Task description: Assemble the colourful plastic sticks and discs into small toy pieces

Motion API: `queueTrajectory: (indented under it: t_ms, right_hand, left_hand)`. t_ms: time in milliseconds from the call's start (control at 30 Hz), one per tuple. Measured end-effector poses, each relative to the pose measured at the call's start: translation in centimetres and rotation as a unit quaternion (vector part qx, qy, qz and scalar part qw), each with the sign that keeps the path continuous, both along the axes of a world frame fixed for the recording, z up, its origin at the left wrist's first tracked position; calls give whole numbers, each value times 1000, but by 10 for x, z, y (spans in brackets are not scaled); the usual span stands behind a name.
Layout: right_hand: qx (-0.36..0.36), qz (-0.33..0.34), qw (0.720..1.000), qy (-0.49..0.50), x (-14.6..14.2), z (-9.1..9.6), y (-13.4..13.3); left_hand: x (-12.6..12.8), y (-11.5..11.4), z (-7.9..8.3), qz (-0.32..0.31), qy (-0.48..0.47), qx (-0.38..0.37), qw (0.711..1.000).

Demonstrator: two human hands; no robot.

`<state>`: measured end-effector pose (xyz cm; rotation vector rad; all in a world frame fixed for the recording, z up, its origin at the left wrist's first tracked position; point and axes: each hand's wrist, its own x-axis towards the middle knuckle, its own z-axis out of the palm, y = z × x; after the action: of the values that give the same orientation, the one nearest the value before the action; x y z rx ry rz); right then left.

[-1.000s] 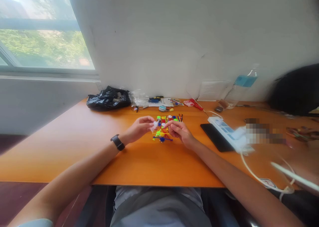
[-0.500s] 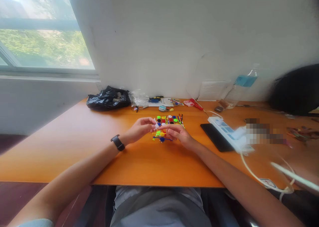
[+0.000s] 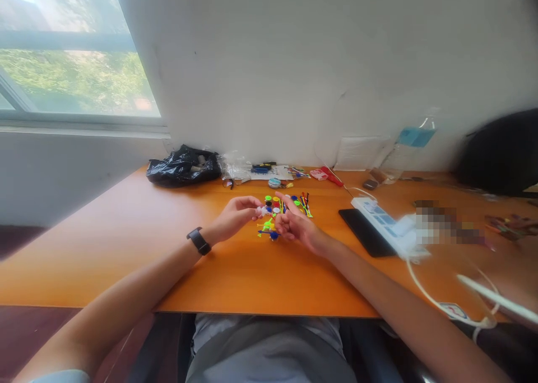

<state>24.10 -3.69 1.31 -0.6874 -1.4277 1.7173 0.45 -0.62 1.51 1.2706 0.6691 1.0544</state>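
Note:
My left hand [image 3: 240,213], wearing a black watch [image 3: 199,241], pinches a small whitish plastic piece [image 3: 262,210] between thumb and fingertips. Just right of it, apart from the piece, is my right hand [image 3: 299,226]. Its index finger points up and away while the other fingers curl loosely; nothing shows in them. Under and behind the hands lie colourful round plastic pieces [image 3: 276,201] and thin sticks [image 3: 309,206], partly covered by the right hand. A yellow-green piece [image 3: 268,224] and a blue piece with a stick [image 3: 273,235] lie nearer me.
At the back stand a black plastic bag [image 3: 185,167], clear wrapping [image 3: 235,167], a printed sheet [image 3: 273,174] with tools, and a round tin [image 3: 274,183]. To the right are a black phone-like slab [image 3: 365,232], a white power strip [image 3: 378,223] with cables, and a clear bottle [image 3: 414,139].
My right hand has drawn back from the white piece, and its index finger has swung from pointing left to pointing up. My left hand stays in place, holding the piece.

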Motion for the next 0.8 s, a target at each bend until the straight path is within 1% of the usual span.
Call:
queueTrajectory:
  t_ms: [133, 200, 267, 333, 400, 467, 567, 633, 667, 733, 800]
  right_hand:
    - [49, 0, 998, -32, 3, -5, 3]
    - [93, -5, 994, -52, 4, -6, 4]
    - [157, -17, 984, -79, 4, -8, 3]
    - [239, -53, 962, -119, 4, -9, 0]
    - [320, -98, 928, -166, 4, -11, -3]
    - [382, -133, 891, -205, 6, -12, -6]
    - [443, -159, 847, -246, 10, -13, -7]
    - [465, -166, 832, -253, 12, -12, -6]
    - [469, -168, 830, -252, 12, -11, -6]
    - [460, -159, 836, -255, 12, -9, -5]
    - [430, -112, 858, -256, 11, -6, -4]
  left_hand:
    - [0, 0, 0, -4, 8, -1, 1000]
    - [0, 0, 0, -12, 9, -8, 1000]
    - [0, 0, -1, -16, 12, -12, 1000]
    - [0, 1, -2, -18, 19, -12, 1000]
    - [-1, 1, -3, -22, 26, -14, 999]
    - [-2, 2, -3, -26, 28, -18, 999]
    - [-2, 2, -3, -36, 26, -27, 999]
    - [-2, 2, -4, -47, 26, -36, 998]
    - [-1, 2, -4, -52, 27, -39, 998]
    - [-1, 2, -4, -56, 30, -40, 997]
    - [-1, 2, -3, -51, 30, -37, 998]
